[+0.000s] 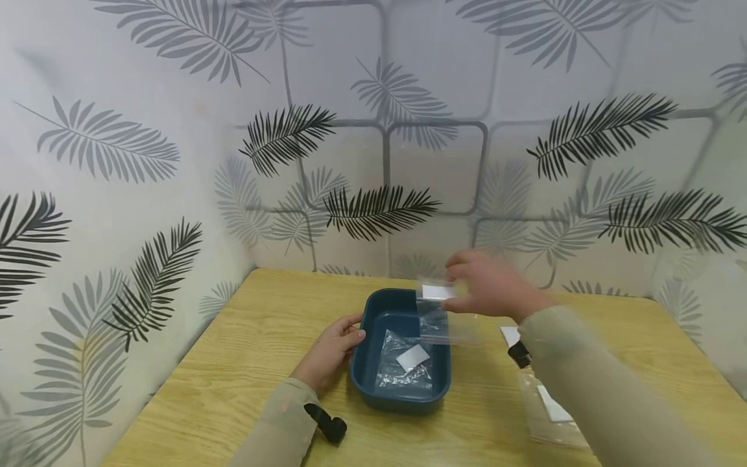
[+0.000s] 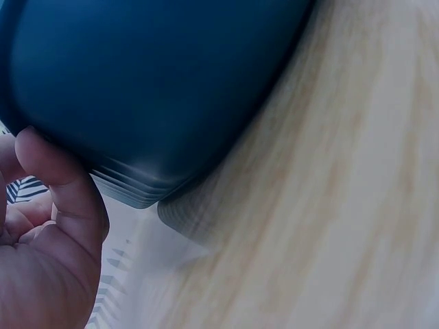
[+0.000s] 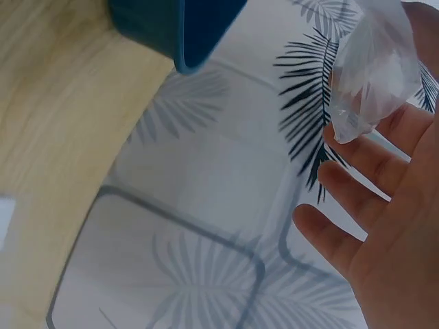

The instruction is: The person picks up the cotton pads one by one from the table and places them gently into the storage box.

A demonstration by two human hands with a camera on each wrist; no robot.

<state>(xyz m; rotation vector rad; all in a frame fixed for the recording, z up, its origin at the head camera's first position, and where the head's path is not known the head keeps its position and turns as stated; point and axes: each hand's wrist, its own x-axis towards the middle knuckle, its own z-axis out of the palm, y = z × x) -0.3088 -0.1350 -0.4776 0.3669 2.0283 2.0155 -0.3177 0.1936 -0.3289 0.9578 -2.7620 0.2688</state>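
A dark blue plastic tub [image 1: 401, 403] stands on the table, and my left hand [image 1: 331, 347] grips its left rim. The left wrist view shows the thumb [image 2: 62, 171] against the tub wall [image 2: 144, 89], with the other fingers partly hidden. Over the tub's right edge, my right hand [image 1: 493, 285] pinches a clear zip bag [image 1: 433, 319] with a white card inside it. In the right wrist view this bag [image 3: 376, 75] hangs crumpled by spread fingers [image 3: 367, 164]. Inside the tub lies another clear bag [image 1: 388, 370] with a white card [image 1: 413, 358].
Right of the tub, another clear bag [image 1: 533, 415] with a white card [image 1: 553, 405] lies on the wooden table [image 1: 280, 305], partly behind the right sleeve. A white piece [image 1: 509, 335] shows beyond the right wrist. A leaf-patterned curtain [image 1: 350, 162] stands behind the table.
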